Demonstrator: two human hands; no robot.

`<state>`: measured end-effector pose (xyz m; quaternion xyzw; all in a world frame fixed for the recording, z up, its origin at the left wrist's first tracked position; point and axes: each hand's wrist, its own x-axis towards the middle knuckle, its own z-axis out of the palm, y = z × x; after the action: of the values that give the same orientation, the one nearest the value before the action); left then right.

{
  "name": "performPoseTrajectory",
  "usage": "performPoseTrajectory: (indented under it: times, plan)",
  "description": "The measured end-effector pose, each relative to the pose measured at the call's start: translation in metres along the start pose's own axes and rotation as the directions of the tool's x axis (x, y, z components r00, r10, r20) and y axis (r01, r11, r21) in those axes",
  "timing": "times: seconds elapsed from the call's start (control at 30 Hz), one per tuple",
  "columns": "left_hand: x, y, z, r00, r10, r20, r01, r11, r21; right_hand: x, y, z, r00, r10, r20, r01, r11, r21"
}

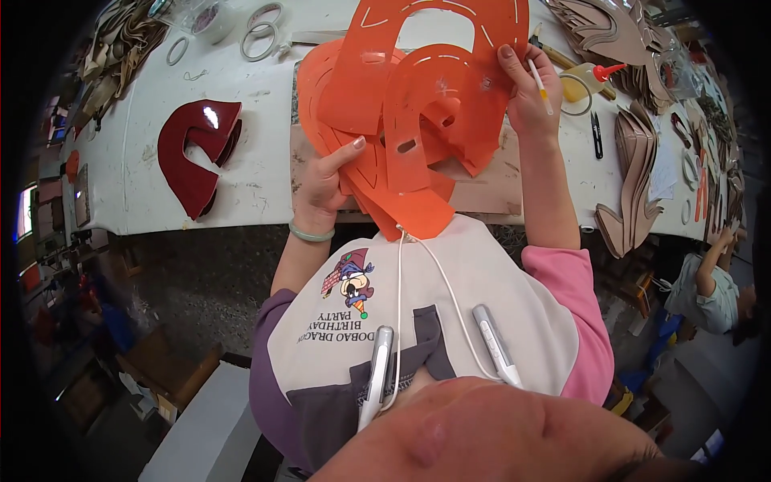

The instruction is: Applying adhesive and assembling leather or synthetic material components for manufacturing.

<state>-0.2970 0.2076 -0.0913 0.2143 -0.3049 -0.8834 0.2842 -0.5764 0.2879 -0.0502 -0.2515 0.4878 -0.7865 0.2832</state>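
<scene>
Several orange curved template sheets [353, 88], with slots and holes cut in them, overlap in front of my chest. My left hand [325, 181] is closed on the lower left edge of the stack, thumb on top. Higher up, my right hand [530, 100] pinches the right edge of the upper sheets. A thin white pen [540, 84] with a yellow-orange part is also held between its fingers. Beneath the sheets, a brown board [490, 189] lies partly covered on the white table. My fingers behind the sheets are hidden.
Dark red glossy curved pieces [181, 153] lie on the table's left. Tape rings [261, 40] are at the back. To the right are a yellow glue bottle [582, 80] with a red tip, a black pen-like tool [597, 135] and stacked beige pieces [634, 177]. Another person [707, 289] is far right.
</scene>
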Motion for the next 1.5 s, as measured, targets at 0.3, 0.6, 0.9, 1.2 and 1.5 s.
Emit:
performPoseTrajectory:
  times: [0.3, 0.6, 0.9, 1.2, 1.5]
  plan:
    - [-0.008, -0.01, 0.029, 0.988, -0.052, -0.142, 0.064, 0.994, 0.083, -0.02, 0.003, 0.016, 1.0, 0.007, -0.019, -0.006, 1.0, 0.028]
    - [-0.008, 0.002, 0.037, 0.955, 0.141, -0.262, -0.117, 0.987, 0.107, -0.048, -0.062, 0.035, 0.948, -0.208, 0.243, 0.16, 0.966, 0.204]
    - [-0.002, -0.002, 0.019, 0.945, 0.101, -0.311, -0.108, 0.994, -0.005, -0.098, -0.005, 0.03, 0.619, -0.289, 0.73, 0.783, 0.297, -0.546]
    - [-0.007, 0.007, 0.049, 0.966, 0.244, -0.089, -0.242, 0.97, 0.032, -0.101, 0.005, 0.035, 0.595, -0.182, 0.783, 0.786, 0.334, -0.52]
    - [0.007, 0.016, 0.043, 0.972, 0.229, -0.053, -0.207, 0.942, 0.262, -0.013, -0.014, 0.018, 0.939, 0.018, 0.345, 0.269, 0.586, -0.764]
